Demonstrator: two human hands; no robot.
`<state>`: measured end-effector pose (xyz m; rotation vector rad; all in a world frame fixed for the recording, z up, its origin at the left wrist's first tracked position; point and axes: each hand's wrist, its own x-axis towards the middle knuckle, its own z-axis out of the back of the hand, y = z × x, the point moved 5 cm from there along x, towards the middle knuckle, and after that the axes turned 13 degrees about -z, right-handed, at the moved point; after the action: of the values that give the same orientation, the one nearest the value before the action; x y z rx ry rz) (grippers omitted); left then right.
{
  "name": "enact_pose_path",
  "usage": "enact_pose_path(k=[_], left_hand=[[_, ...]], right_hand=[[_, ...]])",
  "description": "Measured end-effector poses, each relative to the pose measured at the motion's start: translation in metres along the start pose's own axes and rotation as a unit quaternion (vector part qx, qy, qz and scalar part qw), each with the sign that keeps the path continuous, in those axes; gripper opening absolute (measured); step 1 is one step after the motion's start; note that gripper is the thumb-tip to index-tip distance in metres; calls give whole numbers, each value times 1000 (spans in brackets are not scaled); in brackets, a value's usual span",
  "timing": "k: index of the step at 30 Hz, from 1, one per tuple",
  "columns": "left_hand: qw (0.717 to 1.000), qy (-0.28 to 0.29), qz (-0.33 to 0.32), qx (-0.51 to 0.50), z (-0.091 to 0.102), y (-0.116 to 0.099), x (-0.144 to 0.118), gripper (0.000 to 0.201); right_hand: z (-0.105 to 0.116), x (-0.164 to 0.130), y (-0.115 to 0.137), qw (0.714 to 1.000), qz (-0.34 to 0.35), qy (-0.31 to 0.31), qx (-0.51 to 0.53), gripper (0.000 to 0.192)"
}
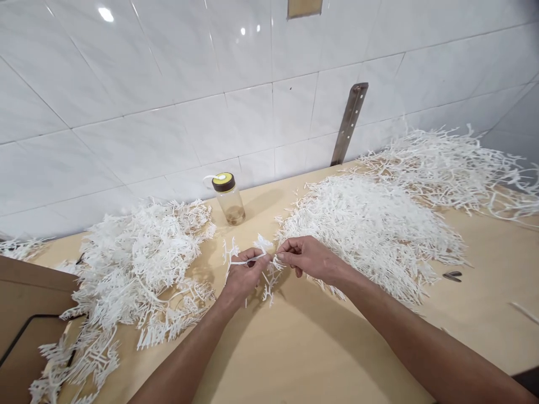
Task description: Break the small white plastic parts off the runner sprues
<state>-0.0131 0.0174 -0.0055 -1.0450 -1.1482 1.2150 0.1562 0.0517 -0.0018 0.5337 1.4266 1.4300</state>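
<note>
Both hands closed in a pinch grip on one white plastic sprig (261,264) just above the surface (303,342), left hand (243,276) and right hand (307,259) close together, between two white heaps, left heap (135,264), right heap (370,224), bottle (229,199) behind.

Two bare forearms are seen, entering from the bottom edge, nearer the camera than the bottle (229,198). No sleeves, gloves, rings or watch are worn. Left hand (243,276) and right hand (309,259) are uncovered; fingernails are kept short.
</note>
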Motion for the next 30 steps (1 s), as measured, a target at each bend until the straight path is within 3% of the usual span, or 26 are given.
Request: enact_pose_path(k=[5, 10, 15, 24, 30], left_hand=[[988, 49, 61, -131, -9, 2, 0, 35], [982, 66, 87, -152, -16, 3, 1, 39], [989, 58, 86, -102, -19, 0, 0, 45], [991, 67, 99, -67, -18, 9, -3, 46], [997, 54, 55, -24, -21, 4, -4, 46]], right_hand=[[2, -5, 11, 991, 62, -62, -102, 20], [-1, -13, 22, 959, 145, -146, -195, 17], [-4, -17, 18, 946, 186, -150, -219, 18], [-4, -19, 9, 938, 178, -145, -258, 18], [-5, -15, 3, 943, 180, -138, -245, 21]])
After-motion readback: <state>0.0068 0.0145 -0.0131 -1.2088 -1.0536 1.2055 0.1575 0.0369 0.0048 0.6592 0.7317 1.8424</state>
